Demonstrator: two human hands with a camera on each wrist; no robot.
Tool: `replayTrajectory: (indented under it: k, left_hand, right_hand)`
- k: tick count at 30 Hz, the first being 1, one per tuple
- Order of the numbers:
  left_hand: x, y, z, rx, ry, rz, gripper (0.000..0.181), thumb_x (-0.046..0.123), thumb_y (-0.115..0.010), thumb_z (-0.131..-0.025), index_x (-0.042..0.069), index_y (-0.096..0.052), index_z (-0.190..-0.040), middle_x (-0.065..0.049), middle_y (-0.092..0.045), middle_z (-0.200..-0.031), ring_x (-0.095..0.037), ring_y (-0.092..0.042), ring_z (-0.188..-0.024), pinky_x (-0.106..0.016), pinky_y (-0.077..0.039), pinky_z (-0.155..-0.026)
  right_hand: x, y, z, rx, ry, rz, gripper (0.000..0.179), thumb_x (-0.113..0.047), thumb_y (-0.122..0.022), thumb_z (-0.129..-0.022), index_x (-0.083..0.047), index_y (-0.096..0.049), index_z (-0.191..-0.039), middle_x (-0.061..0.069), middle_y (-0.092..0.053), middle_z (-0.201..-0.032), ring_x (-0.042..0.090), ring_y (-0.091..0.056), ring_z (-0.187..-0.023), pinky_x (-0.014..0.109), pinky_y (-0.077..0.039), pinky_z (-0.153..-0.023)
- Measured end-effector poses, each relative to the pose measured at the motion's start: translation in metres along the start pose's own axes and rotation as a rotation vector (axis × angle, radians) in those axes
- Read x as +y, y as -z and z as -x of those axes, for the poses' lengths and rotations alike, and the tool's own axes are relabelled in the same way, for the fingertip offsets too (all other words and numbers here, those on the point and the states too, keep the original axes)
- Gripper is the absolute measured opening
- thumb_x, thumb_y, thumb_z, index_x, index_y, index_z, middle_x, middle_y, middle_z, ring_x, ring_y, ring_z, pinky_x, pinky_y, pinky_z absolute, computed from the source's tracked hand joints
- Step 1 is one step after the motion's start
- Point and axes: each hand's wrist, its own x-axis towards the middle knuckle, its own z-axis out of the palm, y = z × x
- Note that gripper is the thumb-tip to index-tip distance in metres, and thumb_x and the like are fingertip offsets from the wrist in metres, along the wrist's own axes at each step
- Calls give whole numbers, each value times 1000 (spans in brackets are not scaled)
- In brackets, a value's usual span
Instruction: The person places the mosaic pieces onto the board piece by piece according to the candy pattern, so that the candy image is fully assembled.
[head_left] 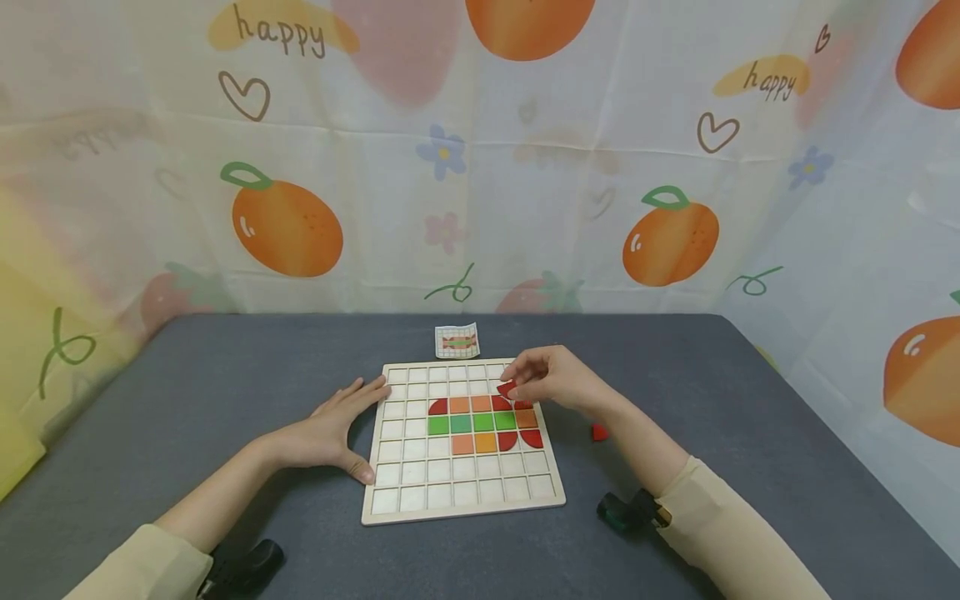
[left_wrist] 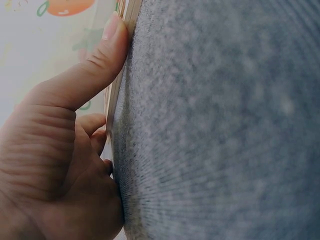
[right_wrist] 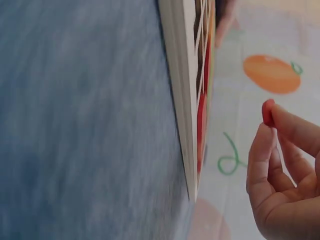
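Observation:
A wooden grid board [head_left: 438,497] lies on the dark table. My left hand [head_left: 322,435] spreads its fingers along the board's left edge, with the thumb [left_wrist: 102,60] against that edge near the lower corner. Above the board's upper right part, my right hand [head_left: 564,382] pinches a small red piece [right_wrist: 268,114] between thumb and fingertip, raised off the grid. Red, orange and green tiles fill several middle cells, among them a green square tile [head_left: 483,422] and a quarter-round red tile [head_left: 531,438]. My right fingers hide part of the upper right cells.
Behind the board's far edge is a small pattern card [head_left: 457,342] with a coloured grid picture. A loose red piece [head_left: 599,432] lies on the table right of the board, close by my right forearm. A fruit-printed curtain [head_left: 480,208] hangs behind the table.

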Motion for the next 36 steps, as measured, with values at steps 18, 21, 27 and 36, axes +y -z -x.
replayTrajectory:
  k: [18, 21, 27, 36]
  left_hand:
    - [0, -1, -2, 0, 17, -12, 123, 47, -90, -62, 6, -24, -157, -17, -11, -168, -50, 1, -153, -79, -3, -109]
    - [1, -1, -2, 2, 15, -13, 123, 47, -90, -62, 6, -24, -157, -17, -11, -168, -50, 1, -152, -79, -3, -109]
    - [2, -1, -1, 12, 10, -10, 123, 46, -90, -62, 4, -24, -156, -18, -12, -167, -51, 0, -152, -79, -3, -110]
    - [4, -1, 0, -2, 21, 7, 122, 46, -90, -63, 5, -23, -157, -18, -10, -168, -51, 2, -152, -79, -1, -110]
  right_hand:
    - [-26, -54, -21, -118, 43, 16, 24, -8, -74, -85, -10, -74, -109, 3, -64, -90, 13, -65, -78, 29, -58, -72]
    - [-29, -63, -24, -144, 50, 27, 18, -9, -73, -87, -10, -76, -105, 5, -68, -83, 15, -70, -70, 30, -60, -70]
    - [-31, -72, -24, -167, 72, 119, 11, -16, -71, -90, -18, -75, -100, 6, -73, -78, 17, -68, -69, 29, -54, -65]
    - [-27, -83, -25, -183, 98, 221, 10, -12, -72, -89, -20, -76, -95, 0, -74, -78, 9, -63, -66, 23, -50, -64]
